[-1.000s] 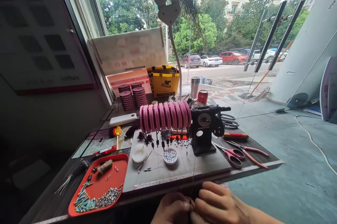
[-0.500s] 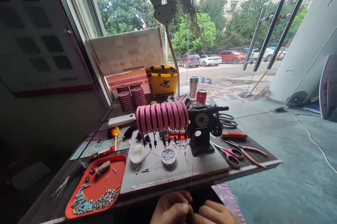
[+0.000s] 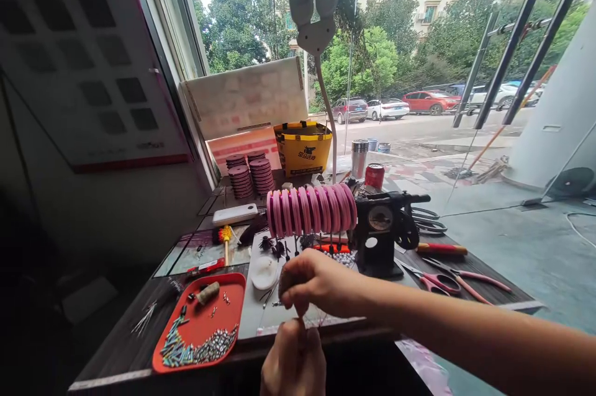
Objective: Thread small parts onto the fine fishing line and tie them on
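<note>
I have both hands in front of me at the near edge of the desk [image 3: 121, 346], around its middle. The left hand [image 3: 294, 359] is curled just off that edge, its fingers closed narrow with the tips pointing up. The right hand [image 3: 319, 287] reaches in from the right and bends down over it, fingers also narrow, the two sets of tips very near each other. Anything pinched there is too small for me to make out.

Beyond the right hand, the row of pink spools [image 3: 310, 210] sits level on the black winder [image 3: 372, 262], with short dark pieces hanging below. Underneath, a pale board [image 3: 263, 320] runs toward the desk's near edge, carrying a round white dish [image 3: 264, 273] and loose white beads [image 3: 345, 257], partly hidden by my right hand.

At the desk's near left corner I see a red tray [image 3: 233, 293] with small metal pieces [image 3: 216, 345] and blue-green sticks [image 3: 174, 349]. Along the right edge lie pink-handled scissors [image 3: 440, 284] and pliers [image 3: 487, 278]. Toward the far edge stand stacked discs [image 3: 239, 182], a yellow bag [image 3: 305, 154] and a red can [image 3: 374, 177].
</note>
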Action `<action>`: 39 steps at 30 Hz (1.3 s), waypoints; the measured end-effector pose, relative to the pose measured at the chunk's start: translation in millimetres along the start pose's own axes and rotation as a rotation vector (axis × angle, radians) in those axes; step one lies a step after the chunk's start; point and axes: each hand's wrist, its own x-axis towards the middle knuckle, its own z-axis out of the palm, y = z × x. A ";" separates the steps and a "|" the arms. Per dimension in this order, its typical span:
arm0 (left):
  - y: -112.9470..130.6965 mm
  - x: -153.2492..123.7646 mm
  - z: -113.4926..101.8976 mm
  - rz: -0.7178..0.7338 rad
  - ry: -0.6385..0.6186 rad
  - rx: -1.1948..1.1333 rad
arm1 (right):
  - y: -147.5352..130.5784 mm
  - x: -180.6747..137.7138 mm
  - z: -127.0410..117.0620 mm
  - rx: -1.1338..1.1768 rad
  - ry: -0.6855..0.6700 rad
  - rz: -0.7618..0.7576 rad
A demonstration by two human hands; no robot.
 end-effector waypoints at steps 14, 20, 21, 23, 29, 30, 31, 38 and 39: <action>0.4 14.5 -7.2 -0.283 -0.114 -0.566 | 11.9 -22.8 1.1 -0.381 0.045 -0.093; 0.6 37.4 -12.6 -1.380 -0.606 -1.497 | 34.2 -71.4 -2.6 -1.067 0.055 -0.484; 0.1 41.0 -13.1 -1.479 -0.648 -1.541 | 38.2 -75.7 -3.9 -1.157 0.035 -0.585; 0.2 46.6 -13.7 -1.601 -0.695 -1.553 | 46.3 -81.1 -6.7 -1.293 0.010 -0.745; 5.6 46.2 -9.4 -1.759 -0.818 -1.584 | 66.1 -80.8 -6.9 -1.374 0.179 -1.027; 6.0 44.6 -8.0 -1.738 -0.825 -1.590 | 68.7 -79.7 -5.9 -1.363 0.197 -1.045; 6.1 43.4 -6.9 -1.703 -0.827 -1.593 | 71.2 -78.6 -4.8 -1.345 0.208 -1.054; -4.3 54.1 -14.5 -1.124 -0.729 -1.443 | 69.0 -76.9 -3.7 -1.147 0.015 -0.961; -6.1 55.3 -16.6 -1.027 -0.723 -1.413 | 64.6 -77.1 -4.2 -1.034 -0.007 -0.906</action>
